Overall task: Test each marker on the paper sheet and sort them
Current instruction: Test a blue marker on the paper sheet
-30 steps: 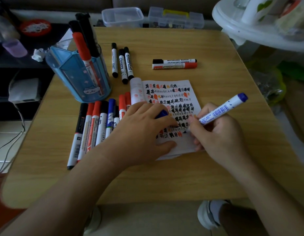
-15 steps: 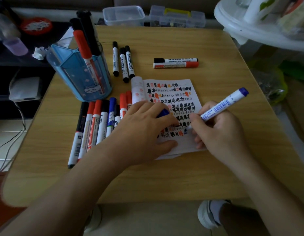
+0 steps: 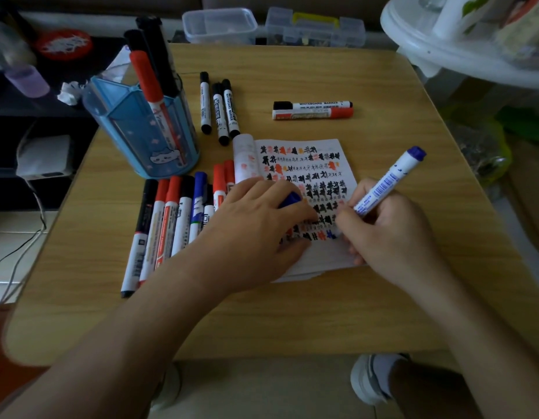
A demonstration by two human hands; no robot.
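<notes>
A white paper sheet [image 3: 295, 164] covered in black, red and blue test scribbles lies at the middle of the wooden table [image 3: 383, 313]. My right hand [image 3: 389, 234] grips an uncapped blue marker [image 3: 389, 181], its tip down on the lower rows of the sheet. My left hand [image 3: 256, 228] presses flat on the sheet's left side and pinches the blue cap [image 3: 289, 199] between its fingers. A row of several capped markers [image 3: 168, 225] lies left of the sheet.
A blue pen holder [image 3: 141, 131] with black and red markers stands at the back left. Three black markers [image 3: 219, 107] lie behind the sheet, a black and a red marker [image 3: 312, 110] further right. Clear plastic boxes [image 3: 219, 25] sit beyond the far edge.
My right hand has shifted slightly and tilted the blue marker more upright while its tip moves over the lower rows of the sheet. The left hand stays put.
</notes>
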